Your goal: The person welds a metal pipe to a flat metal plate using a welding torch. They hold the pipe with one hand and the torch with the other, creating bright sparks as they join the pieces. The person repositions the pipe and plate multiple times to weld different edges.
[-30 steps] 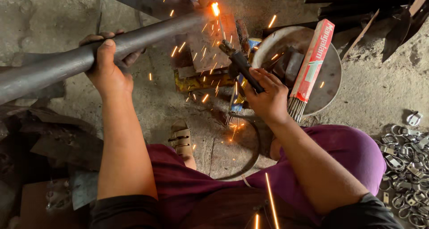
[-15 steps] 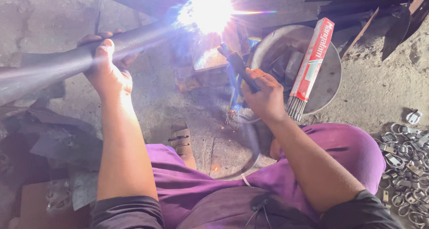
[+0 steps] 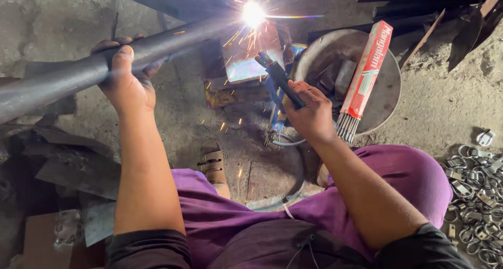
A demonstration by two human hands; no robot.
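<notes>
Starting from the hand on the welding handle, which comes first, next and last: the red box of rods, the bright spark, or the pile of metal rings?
From the right hand:
1. Red box, just to its right, leaning in the pan.
2. Spark, up and left, at the pipe's end.
3. Rings, far right on the floor.

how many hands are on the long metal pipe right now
1. Only the left hand has a grip on the long metal pipe, partway along it. The right hand is apart from it, holding the welding electrode holder.
</notes>
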